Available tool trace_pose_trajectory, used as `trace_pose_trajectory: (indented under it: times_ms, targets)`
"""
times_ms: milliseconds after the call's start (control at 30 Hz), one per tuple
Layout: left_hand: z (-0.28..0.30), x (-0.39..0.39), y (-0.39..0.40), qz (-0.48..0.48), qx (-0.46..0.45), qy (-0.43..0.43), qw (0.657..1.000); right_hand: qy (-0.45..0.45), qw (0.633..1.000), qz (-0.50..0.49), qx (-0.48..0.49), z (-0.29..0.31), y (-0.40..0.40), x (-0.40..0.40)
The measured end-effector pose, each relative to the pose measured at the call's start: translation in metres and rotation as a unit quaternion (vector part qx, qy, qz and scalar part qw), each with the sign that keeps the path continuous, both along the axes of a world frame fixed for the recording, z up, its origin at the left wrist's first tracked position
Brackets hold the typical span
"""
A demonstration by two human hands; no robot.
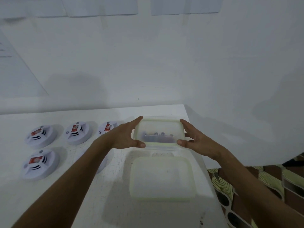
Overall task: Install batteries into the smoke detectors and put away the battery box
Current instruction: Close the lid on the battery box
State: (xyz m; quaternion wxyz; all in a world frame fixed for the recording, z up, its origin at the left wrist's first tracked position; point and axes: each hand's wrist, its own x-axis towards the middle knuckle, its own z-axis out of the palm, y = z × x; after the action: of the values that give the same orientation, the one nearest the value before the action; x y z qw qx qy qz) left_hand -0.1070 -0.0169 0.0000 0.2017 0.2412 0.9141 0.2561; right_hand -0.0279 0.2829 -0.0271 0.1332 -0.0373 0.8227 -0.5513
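Clear plastic battery box (158,133) sits at the worktop's (92,195) far right corner; I hold it by both short ends, left hand (126,137) and right hand (193,137), a steadying grip. Its lid (162,178) lies just in front.

a table (54,199) stands against a wall (164,63). at its far right end a box (158,131) sits between two hands, the left hand (125,137) on its left side and the right hand (195,139) on its right. just in front of the box a lid (162,178) lies flat on the table. to the left, smoke detectors lie in two rows: three behind (77,131) and one in front (39,163) at the far left, with another mostly hidden behind the left forearm. a patterned floor (263,186) shows right of the table.
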Motion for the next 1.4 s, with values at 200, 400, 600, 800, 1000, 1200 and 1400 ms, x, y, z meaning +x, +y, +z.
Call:
trace_pose_trajectory:
  times_ms: [200,400,600,800,1000,1200,1400]
  targets:
    - [-0.007,0.011,0.0,0.03,0.078,-0.009,0.996,0.045,0.994,-0.104,0.008,-0.003,-0.005,0.005]
    - [0.0,0.021,0.007,0.192,0.131,0.12,0.965,0.122,0.972,-0.199,0.036,-0.004,-0.012,0.008]
    - [-0.011,0.027,0.016,0.229,0.163,0.1,0.954,0.118,0.97,-0.209,-0.028,-0.007,-0.019,0.009]
    - [-0.017,0.035,0.019,0.233,0.197,0.081,0.949,0.122,0.97,-0.206,-0.038,-0.008,-0.024,0.011]
    - [-0.019,0.04,0.012,0.193,0.208,0.039,0.958,0.119,0.976,-0.18,-0.025,-0.011,-0.023,0.01]
    - [-0.016,0.035,0.016,0.183,0.212,0.023,0.96,0.088,0.978,-0.179,-0.056,-0.014,-0.024,0.007]
    - [-0.014,0.033,0.014,0.151,0.189,0.02,0.97,0.085,0.983,-0.157,-0.039,-0.011,-0.023,0.007]
